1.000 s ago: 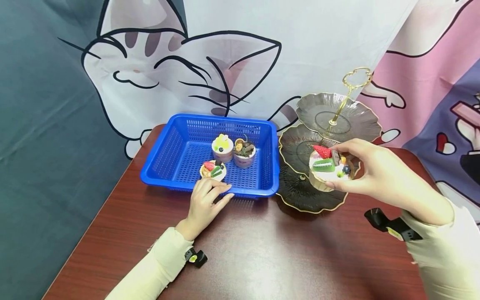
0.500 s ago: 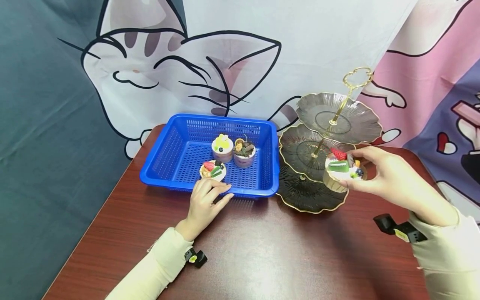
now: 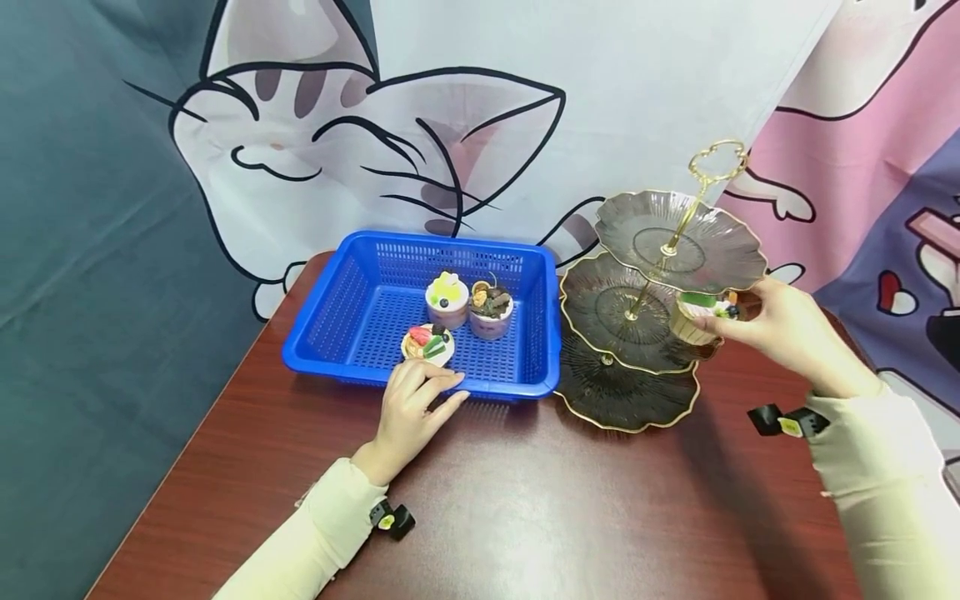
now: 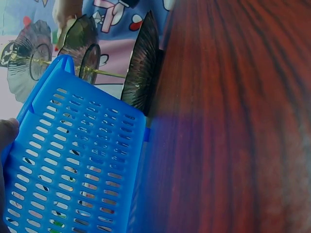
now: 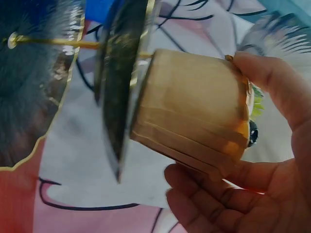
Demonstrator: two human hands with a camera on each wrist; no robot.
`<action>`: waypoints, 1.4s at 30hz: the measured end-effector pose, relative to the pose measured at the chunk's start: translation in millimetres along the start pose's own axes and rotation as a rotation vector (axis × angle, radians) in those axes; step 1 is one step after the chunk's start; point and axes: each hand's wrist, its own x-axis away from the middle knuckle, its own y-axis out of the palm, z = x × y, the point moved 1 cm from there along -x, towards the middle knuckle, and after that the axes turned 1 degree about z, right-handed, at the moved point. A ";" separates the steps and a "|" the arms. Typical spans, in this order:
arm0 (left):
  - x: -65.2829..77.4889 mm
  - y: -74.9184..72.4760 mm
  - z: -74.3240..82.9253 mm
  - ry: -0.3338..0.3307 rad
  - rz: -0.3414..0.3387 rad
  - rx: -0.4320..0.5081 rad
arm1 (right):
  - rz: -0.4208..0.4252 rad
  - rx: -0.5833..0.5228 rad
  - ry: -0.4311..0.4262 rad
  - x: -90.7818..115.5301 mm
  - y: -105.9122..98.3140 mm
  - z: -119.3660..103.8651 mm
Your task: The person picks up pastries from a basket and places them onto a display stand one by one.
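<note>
My right hand [image 3: 791, 337] pinches a toy cupcake [image 3: 692, 323] in a tan wrapper between thumb and fingers. The cupcake is at the right side of the middle tier [image 3: 600, 321] of a dark, gold-rimmed three-tier stand. In the right wrist view, its wrapper [image 5: 189, 107] has its base right at that tier's surface. The top tier [image 3: 645, 229] partly hides its topping. My left hand [image 3: 408, 421] holds the near rim of a blue plastic basket [image 3: 315, 364]. Inside are a fruit-topped cake [image 3: 426, 343], a yellow-topped cup [image 3: 447, 300] and a chocolate-topped cup [image 3: 491, 312].
The stand's bottom tier [image 3: 630, 400] reaches close to the basket's right side. A gold handle [image 3: 717, 160] rises above the top tier. All this stands on a reddish-brown wooden table [image 3: 525, 500], with a cat-print cloth [image 3: 480, 150] hanging behind.
My right hand has carried the cupcake to the right and then back under the top tier, onto the middle tier's side. My left hand has stayed on the basket rim.
</note>
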 end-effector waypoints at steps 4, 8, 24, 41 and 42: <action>1.3 0.1 -0.7 -0.002 0.001 -0.001 | 0.022 -0.015 -0.024 -13.8 7.2 4.6; 1.7 0.6 -0.4 -0.004 0.000 0.001 | 0.026 -0.085 -0.034 -26.1 14.7 6.7; 2.3 2.0 -1.1 0.017 0.014 -0.003 | 0.136 -0.394 -0.216 -50.0 36.5 1.2; 1.6 0.2 0.0 0.009 0.004 -0.013 | 0.125 -0.321 -0.235 -44.2 39.5 -4.3; 1.6 0.1 0.5 0.009 0.002 -0.012 | 0.125 -0.326 -0.247 -43.8 39.2 -3.7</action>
